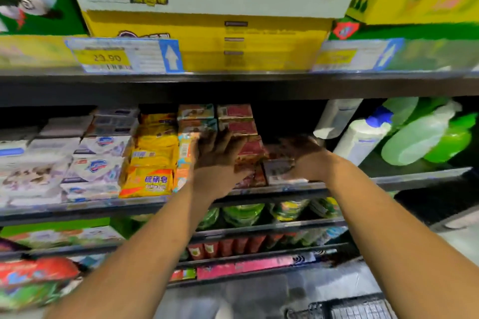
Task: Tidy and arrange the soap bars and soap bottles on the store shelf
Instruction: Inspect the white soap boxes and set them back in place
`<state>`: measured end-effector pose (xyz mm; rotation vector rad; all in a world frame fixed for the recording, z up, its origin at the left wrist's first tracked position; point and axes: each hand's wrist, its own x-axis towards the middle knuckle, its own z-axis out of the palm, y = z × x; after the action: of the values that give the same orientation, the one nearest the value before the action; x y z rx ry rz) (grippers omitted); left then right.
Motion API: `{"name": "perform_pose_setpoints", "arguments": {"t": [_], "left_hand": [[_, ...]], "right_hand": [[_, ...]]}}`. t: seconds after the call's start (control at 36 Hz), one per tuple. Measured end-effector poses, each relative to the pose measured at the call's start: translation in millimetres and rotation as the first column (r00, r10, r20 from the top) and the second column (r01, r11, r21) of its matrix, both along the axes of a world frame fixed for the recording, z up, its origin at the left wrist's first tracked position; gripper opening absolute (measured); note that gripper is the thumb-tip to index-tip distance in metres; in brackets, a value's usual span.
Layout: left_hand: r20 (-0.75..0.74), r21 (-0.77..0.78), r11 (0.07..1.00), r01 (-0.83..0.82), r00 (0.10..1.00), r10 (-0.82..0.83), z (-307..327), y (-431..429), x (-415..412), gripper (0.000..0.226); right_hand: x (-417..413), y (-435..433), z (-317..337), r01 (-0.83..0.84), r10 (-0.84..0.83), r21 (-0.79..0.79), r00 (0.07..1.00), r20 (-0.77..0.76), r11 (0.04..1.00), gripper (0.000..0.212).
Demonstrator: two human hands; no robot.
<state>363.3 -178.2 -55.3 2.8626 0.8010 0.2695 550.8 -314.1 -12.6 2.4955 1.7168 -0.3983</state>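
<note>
We see both hands reaching into the middle shelf (404,179), where the soap bars are stacked in columns. Our left hand (220,163) is spread wide, fingers straight and fanned against the red soap boxes (237,119), its thumb side next to a tall orange-and-blue pack (184,153). It presses rather than grips.

Our right hand (304,156) lies over the lower red boxes at the right end of that stack, just above a box with a grey end face (278,169). The fingers seem bent downward, but the blur is heavy and we cannot tell whether they hold anything.

Left of the orange-and-blue pack stand yellow soap packs (153,153), then white soap bars (101,163). To the right, well apart from the hands, a white bottle with a blue cap (363,134) and green bottles (451,137) lean at a tilt. A price tag (114,55) hangs on the shelf edge above.
</note>
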Motion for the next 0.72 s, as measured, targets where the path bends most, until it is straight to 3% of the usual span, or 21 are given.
{"name": "perform_pose_setpoints", "arguments": {"t": [0.08,0.14,0.25,0.44,0.61,0.72], "left_hand": [[-0.085,0.012,1.0,0.009,0.996,-0.008,-2,2,2,0.085],[-0.201,0.084,0.996,-0.004,0.979,0.021,-1,5,4,0.083],[-0.263,0.118,0.993,-0.03,0.963,0.06,-2,5,5,0.082],[-0.222,0.064,0.998,-0.013,0.975,0.027,9,0,2,0.082],[-0.187,0.028,0.999,-0.023,0.982,0.028,11,0,2,0.087],[-0.213,0.004,0.999,-0.032,0.977,0.032,15,-1,2,0.087]], "right_hand": [[9,6,3,0.124,-0.128,-0.073,0.99,-0.054,0.99,0.109],[14,9,2,0.119,-0.131,-0.14,0.988,-0.08,0.983,0.12],[28,17,-5,0.103,-0.114,-0.169,0.992,-0.055,0.98,0.136],[29,30,-2,0.079,-0.071,-0.194,0.996,0.047,0.978,0.125],[20,33,6,0.124,-0.131,-0.197,0.991,-0.025,0.973,0.123],[14,31,11,0.141,-0.131,-0.155,0.989,0.073,0.978,0.127]]}}
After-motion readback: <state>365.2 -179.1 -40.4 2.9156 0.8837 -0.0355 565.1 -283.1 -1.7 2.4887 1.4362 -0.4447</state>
